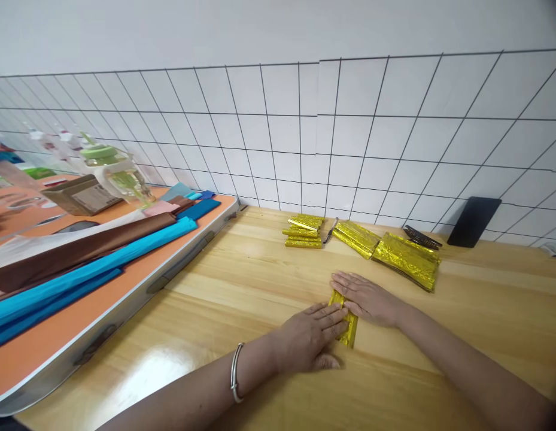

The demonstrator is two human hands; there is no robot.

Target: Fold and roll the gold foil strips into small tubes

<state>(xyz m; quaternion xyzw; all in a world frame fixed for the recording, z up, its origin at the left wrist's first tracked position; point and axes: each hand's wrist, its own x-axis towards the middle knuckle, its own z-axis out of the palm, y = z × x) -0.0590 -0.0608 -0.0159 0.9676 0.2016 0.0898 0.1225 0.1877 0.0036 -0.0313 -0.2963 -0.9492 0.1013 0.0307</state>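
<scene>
A narrow strip of folded gold foil paper [349, 333] lies on the wooden table, partly covered by both hands. My left hand [311, 336], with a bangle at the wrist, rests flat across its middle, fingers stretched out and thumb apart. My right hand [365, 298] lies flat over the strip's far end, its fingers pointing left. Beyond the hands sit a small pile of folded gold strips [303, 232], a stack of gold sheets [356, 238] and a wider stack of gold sheets [407, 258].
A pen [330, 230] lies by the gold pile. A dark hair clip [422, 237] and a black phone [474, 221] are near the tiled wall. On the left, an orange-topped board [75, 320] carries coloured paper rolls [93, 263], a cardboard box [87, 194] and a green-lidded bottle [120, 173].
</scene>
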